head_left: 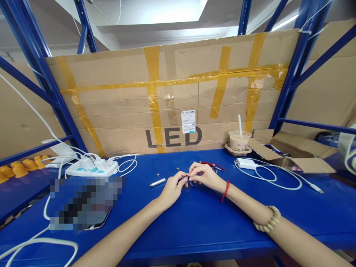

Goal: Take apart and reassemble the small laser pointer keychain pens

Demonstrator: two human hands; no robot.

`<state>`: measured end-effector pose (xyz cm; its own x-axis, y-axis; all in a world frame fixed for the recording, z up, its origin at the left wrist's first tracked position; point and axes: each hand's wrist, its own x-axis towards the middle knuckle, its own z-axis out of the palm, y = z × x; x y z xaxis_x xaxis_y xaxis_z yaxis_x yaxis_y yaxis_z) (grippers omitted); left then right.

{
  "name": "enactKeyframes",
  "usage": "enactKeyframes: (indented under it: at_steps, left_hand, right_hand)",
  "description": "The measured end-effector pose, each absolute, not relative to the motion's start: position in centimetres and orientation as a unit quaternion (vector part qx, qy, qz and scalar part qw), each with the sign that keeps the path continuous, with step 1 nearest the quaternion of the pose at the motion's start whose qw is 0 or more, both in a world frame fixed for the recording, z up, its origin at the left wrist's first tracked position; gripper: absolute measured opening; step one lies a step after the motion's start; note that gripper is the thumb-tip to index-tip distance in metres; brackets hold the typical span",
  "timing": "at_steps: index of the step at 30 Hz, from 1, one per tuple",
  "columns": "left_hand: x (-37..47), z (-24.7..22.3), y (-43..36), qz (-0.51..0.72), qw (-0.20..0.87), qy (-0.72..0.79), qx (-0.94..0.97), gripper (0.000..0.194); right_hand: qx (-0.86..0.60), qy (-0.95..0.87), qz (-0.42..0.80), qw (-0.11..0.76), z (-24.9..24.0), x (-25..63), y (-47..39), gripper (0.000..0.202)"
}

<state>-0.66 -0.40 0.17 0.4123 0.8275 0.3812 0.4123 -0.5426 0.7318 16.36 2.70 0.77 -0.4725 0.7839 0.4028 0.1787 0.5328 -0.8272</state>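
My left hand (pixel 174 188) and my right hand (pixel 205 177) meet over the blue tabletop, fingertips pinched together around something small. The fingers mostly cover it; only a bluish, shiny bit shows, too small to name. Left of my left hand lies a short silver metal tube (pixel 157 183). A tiny round piece (pixel 158 174) sits behind the tube, and a small dark metal part (pixel 177 169) rests just beyond my fingers. Partly behind my right hand is a red carabiner-like clip (pixel 219 167) beside a slim red item (pixel 205 163).
A white power strip (pixel 93 168) with plugs and cables stands at left, by a blurred-out device (pixel 86 202). At right are a lidded drink cup (pixel 239 140) with a straw, a white charger (pixel 246 163) with cable, and an open cardboard box (pixel 289 152). Taped cardboard (pixel 119 122) walls the back.
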Motion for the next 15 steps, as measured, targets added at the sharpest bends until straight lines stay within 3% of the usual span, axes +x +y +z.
enactKeyframes:
  at_steps: [9,15]
  left_hand:
    - [-0.3,-0.3,0.7,0.386,0.248,0.432,0.776,0.025]
    - [-0.1,-0.2,0.8,0.382,0.233,0.442,0.778,0.025]
  right_hand:
    - [-0.32,-0.832,0.22,0.396,0.8,16.2,2.6,0.021]
    - [-0.332,-0.852,0.149,0.377,0.6,15.7,1.9,0.036]
